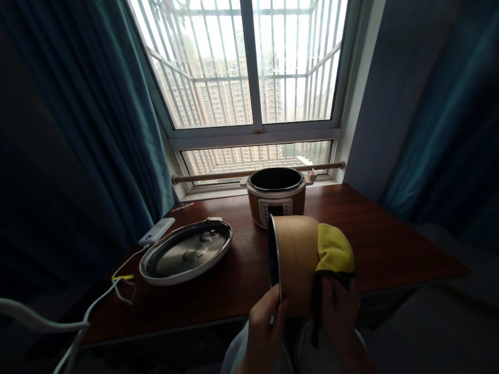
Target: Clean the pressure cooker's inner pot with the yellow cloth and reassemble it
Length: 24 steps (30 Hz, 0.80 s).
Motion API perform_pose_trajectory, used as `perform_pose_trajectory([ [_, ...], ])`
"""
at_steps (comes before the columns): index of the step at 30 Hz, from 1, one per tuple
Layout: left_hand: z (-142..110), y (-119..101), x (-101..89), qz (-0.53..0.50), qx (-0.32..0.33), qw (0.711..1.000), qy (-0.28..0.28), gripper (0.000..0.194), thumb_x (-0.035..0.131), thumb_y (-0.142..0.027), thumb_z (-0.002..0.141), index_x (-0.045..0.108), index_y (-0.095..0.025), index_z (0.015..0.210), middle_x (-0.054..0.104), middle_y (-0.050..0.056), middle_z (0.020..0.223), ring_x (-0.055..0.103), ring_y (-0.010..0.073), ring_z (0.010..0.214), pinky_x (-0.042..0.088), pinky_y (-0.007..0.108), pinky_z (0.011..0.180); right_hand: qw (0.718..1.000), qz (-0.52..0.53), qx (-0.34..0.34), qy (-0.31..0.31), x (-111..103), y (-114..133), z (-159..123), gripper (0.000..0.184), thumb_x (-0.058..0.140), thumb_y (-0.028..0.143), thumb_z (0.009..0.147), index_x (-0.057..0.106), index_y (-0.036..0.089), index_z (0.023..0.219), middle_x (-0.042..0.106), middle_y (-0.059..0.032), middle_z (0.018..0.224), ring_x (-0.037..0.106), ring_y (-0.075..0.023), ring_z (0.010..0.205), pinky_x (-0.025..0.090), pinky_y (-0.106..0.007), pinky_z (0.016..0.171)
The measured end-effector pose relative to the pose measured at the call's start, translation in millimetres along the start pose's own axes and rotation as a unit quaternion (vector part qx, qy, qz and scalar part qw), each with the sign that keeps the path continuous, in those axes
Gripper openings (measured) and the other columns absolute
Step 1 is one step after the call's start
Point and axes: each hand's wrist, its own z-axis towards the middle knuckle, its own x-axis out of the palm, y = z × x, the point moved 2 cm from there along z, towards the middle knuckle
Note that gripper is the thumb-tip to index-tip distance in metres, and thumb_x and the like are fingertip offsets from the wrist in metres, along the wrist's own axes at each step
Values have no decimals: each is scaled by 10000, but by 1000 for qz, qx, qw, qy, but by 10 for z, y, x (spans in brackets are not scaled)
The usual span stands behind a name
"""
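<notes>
A golden inner pot (297,259) is tipped on its side in front of me, its dark opening facing left. My left hand (267,319) grips its rim at the lower left, thumb and fingers on either side of the edge. A yellow cloth (335,249) with a dark border lies against the pot's base. My right hand (339,306) is closed on the cloth at the base, its fingers partly hidden in shadow. Behind the pot stands an electric pressure cooker (255,202), lidless, with a control panel on its front.
The cooker's lid (187,275) lies upside down on the left of the wooden table (370,228). Near it are a white power strip (157,231) and a white cable (99,298). A barred window (257,93) and blue curtains (117,104) are behind.
</notes>
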Motion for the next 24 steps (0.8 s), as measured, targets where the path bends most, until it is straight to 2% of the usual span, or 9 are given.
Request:
perform_pose_trajectory([
  [3, 25, 13, 5, -20, -13, 1000, -5, 286, 442, -215, 874, 615, -142, 1090, 674, 89, 1023, 638, 182, 924, 515, 247, 784, 1000, 12, 0, -7, 43, -1, -30, 457, 342, 324, 917, 615, 184, 578, 607, -60, 555, 537, -179, 585, 395, -307, 615],
  [9, -56, 102, 16, -23, -4, 1000, 5, 284, 473, -229, 860, 623, -157, 1089, 677, 79, 1023, 647, 180, 898, 522, 245, 776, 1000, -9, 3, -26, 153, -84, -272, 452, 355, 346, 909, 615, 183, 577, 616, -49, 545, 567, -178, 560, 424, -328, 628],
  [14, -92, 96, 39, -19, 13, 1000, -13, 278, 486, -228, 854, 620, -181, 1093, 683, 55, 1017, 650, 169, 896, 522, 234, 782, 1000, 3, -12, -24, 147, -85, -281, 402, 380, 320, 895, 610, 178, 598, 620, -62, 614, 572, -193, 652, 439, -353, 681],
  [17, -87, 77, 56, -29, 12, 999, -8, 273, 478, -235, 860, 618, -193, 1090, 683, 52, 1016, 649, 162, 894, 518, 222, 774, 999, 14, -32, -10, 100, 66, -137, 345, 405, 321, 875, 607, 183, 632, 620, -81, 684, 549, -229, 754, 434, -382, 715],
  [19, -92, 78, 70, -40, 10, 999, 3, 280, 469, -232, 865, 606, -204, 1108, 677, 52, 1032, 641, 162, 915, 512, 223, 784, 998, 32, -51, 20, 65, 233, -4, 299, 411, 308, 866, 622, 191, 690, 623, -81, 739, 530, -242, 817, 423, -403, 766],
  [24, -118, 118, 89, -48, 29, 998, 6, 307, 431, -243, 881, 581, -202, 1146, 667, 65, 1049, 627, 176, 952, 502, 249, 806, 990, 103, -64, 74, -11, 561, 285, 274, 407, 270, 868, 632, 230, 717, 613, -27, 718, 506, -212, 814, 377, -395, 856],
])
